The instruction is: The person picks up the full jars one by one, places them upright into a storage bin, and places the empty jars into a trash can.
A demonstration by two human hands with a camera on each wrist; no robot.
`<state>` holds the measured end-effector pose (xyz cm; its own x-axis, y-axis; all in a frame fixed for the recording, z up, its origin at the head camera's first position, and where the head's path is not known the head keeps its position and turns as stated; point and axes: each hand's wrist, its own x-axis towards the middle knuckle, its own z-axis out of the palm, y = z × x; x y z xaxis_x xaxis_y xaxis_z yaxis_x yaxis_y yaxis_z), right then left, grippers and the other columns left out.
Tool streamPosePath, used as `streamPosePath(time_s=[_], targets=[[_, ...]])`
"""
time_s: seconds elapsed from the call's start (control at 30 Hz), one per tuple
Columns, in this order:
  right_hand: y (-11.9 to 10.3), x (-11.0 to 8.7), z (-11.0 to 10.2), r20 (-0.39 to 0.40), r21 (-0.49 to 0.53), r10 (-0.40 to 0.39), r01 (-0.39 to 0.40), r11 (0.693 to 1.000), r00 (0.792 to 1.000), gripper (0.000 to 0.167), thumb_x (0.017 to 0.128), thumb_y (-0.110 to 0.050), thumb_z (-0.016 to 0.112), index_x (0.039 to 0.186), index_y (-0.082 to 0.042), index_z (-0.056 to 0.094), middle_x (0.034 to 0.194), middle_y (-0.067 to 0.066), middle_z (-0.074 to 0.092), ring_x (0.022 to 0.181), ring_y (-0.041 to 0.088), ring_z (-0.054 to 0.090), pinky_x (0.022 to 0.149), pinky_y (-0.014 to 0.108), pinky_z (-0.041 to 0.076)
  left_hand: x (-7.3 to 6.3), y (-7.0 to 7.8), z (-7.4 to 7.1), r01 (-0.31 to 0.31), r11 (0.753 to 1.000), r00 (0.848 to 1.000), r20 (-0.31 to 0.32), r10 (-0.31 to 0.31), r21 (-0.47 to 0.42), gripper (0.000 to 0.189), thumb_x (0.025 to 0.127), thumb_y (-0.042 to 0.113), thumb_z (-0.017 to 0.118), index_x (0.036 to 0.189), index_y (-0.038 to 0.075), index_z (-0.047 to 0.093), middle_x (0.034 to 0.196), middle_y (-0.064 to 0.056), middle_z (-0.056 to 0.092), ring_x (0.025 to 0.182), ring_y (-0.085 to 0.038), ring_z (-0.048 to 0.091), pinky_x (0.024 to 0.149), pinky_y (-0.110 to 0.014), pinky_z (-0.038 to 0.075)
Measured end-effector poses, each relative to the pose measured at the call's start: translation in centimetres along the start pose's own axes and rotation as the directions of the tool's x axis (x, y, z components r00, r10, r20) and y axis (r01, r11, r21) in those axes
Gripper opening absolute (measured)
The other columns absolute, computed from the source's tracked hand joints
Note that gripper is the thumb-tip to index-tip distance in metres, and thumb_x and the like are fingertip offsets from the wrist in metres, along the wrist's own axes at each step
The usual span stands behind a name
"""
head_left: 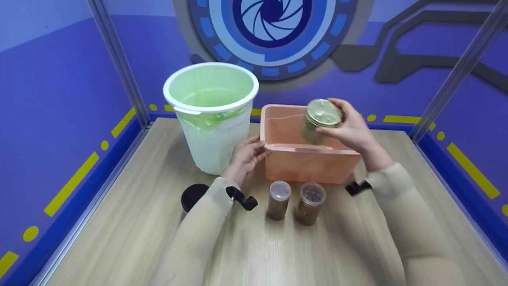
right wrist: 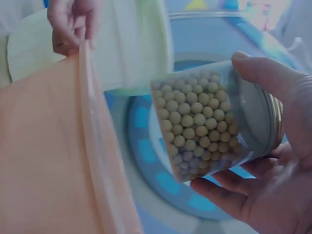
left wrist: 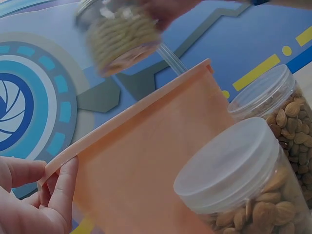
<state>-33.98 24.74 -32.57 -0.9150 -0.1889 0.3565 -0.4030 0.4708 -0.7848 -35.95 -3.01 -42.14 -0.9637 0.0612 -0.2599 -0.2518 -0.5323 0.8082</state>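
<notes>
In the head view my right hand (head_left: 351, 125) grips a clear jar (head_left: 322, 115) with a gold lid, held over the orange plastic bin (head_left: 313, 165). Small round pale balls fill most of that jar (right wrist: 197, 122), as the right wrist view shows. My left hand (head_left: 248, 155) pinches the bin's left rim; thumb and fingers (left wrist: 63, 192) lie on either side of it in the left wrist view. Two clear jars stand in front of the bin: a narrower one (head_left: 278, 200) with a whitish lid and a wider one (head_left: 309, 204), both holding brown almond-like nuts.
A white bucket (head_left: 216, 147) lined with a green bag stands left of the bin. Partly hidden behind my left forearm is a black round-topped object (head_left: 194, 195). Blue printed walls (head_left: 59, 99) enclose the wooden table (head_left: 135, 222) at the back and sides.
</notes>
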Motion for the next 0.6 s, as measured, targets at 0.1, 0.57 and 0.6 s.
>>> streamPosePath(time_s=[0.1,0.57,0.6], targets=[[0.5,2.9,2.4,0.074,0.013,0.068,-0.07,0.997,0.995,0.092,0.077,-0.007,0.087,0.153,0.0,0.036,0.146,0.022,0.051,0.128,0.029,0.053,0.113,0.037,0.045,0.0,-0.1,0.0,0.009,1.0,1.0,-0.007,-0.009,-0.007,0.047,0.099,-0.003,0.062,0.145,0.002,0.056,0.14,-0.022,0.063,0.111,-0.028,0.069,0.091,-0.035,0.064],[6.1,6.9,8.9,0.461,-0.311,0.27,-0.131,0.941,0.846,0.07,0.083,-0.008,0.079,0.144,-0.002,0.045,0.137,0.019,0.057,0.118,0.034,0.056,0.11,0.048,0.05,-0.1,-0.5,0.5,0.009,1.0,1.0,0.018,-0.009,-0.013,0.047,0.099,-0.006,0.059,0.146,0.0,0.055,0.143,-0.024,0.06,0.11,-0.027,0.066,0.086,-0.032,0.066],[6.0,6.8,9.1,0.476,-0.319,0.306,-0.163,0.934,0.825,0.066,0.085,-0.005,0.076,0.144,-0.005,0.047,0.138,0.017,0.057,0.119,0.033,0.055,0.11,0.048,0.05,-0.1,-0.6,0.5,0.007,1.0,1.0,0.017,-0.007,-0.012,0.047,0.099,-0.006,0.059,0.146,0.0,0.055,0.142,-0.024,0.061,0.107,-0.026,0.066,0.086,-0.032,0.066]])
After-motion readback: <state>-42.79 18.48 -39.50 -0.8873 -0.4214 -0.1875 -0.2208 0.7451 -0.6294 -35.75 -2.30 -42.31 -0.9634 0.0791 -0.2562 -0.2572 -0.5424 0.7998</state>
